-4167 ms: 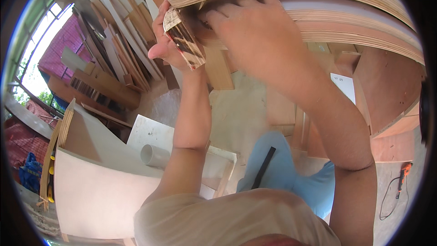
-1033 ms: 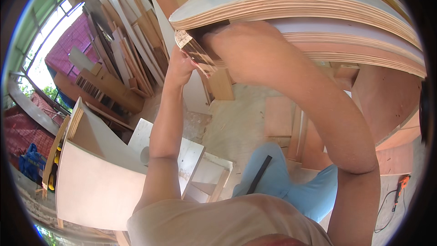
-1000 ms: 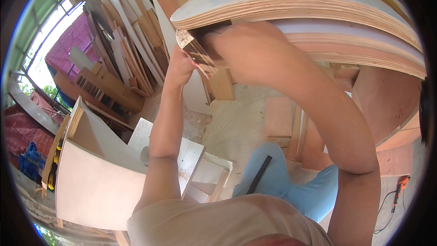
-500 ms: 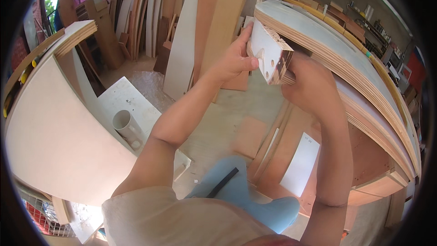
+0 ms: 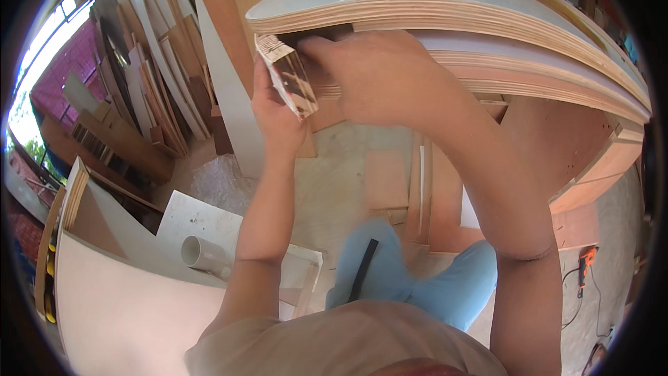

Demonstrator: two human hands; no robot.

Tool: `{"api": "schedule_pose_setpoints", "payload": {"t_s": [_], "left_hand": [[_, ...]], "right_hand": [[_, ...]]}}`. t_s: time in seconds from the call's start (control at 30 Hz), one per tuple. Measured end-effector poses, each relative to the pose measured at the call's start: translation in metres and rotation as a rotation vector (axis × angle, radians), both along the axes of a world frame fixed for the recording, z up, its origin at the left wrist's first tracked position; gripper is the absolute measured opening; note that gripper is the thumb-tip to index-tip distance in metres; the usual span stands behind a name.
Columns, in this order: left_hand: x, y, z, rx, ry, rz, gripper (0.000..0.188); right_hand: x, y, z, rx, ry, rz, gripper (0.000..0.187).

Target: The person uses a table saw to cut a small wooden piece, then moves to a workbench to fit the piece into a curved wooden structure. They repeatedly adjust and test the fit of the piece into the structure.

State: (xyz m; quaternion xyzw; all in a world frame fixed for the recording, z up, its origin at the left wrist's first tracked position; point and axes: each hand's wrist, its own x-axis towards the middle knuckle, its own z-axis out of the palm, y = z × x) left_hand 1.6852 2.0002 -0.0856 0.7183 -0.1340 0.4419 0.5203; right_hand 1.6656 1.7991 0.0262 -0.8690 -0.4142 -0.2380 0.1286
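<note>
My left hand (image 5: 280, 117) is closed round a small block (image 5: 298, 85) with a white face and striped, layered edges. It holds the block upright at the left end of a stack of curved plywood panels. The upper curved panel (image 5: 417, 12) has a pale grey top and a layered edge. My right hand (image 5: 379, 73) reaches into the gap under that panel, just right of the block. Its fingers are bent, and their tips are hidden in shadow, so what they touch does not show. A lower curved panel (image 5: 501, 83) runs beneath the right wrist.
Left of me stands a large curved pale panel (image 5: 132, 306). Near it a grey pipe piece (image 5: 198, 254) lies on a white board (image 5: 184, 219). Boards (image 5: 149, 90) lean at the back left. An orange power tool (image 5: 588, 259) with a cord is on the floor at right.
My view has turned rightward, so the panel stack looks more level. The block now shows mostly its layered edge instead of its white face. My right hand is further under the upper panel.
</note>
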Motion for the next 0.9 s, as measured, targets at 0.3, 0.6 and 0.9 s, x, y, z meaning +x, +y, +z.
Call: {"api": "schedule_pose_setpoints", "payload": {"t_s": [0.3,0.6,0.9], "left_hand": [[0.036,0.006,-0.036,0.204,-0.234,0.284,0.014],[0.010,-0.019,-0.009,-0.009,-0.188,0.053,0.045],[0.011,-0.016,-0.003,-0.107,-0.051,-0.059,0.075]], "right_hand": [[0.001,-0.006,0.003,-0.025,0.060,-0.043,0.042],[0.005,-0.002,0.004,-0.065,0.046,-0.037,0.031],[-0.003,0.011,0.002,0.008,0.041,-0.135,0.062]]}}
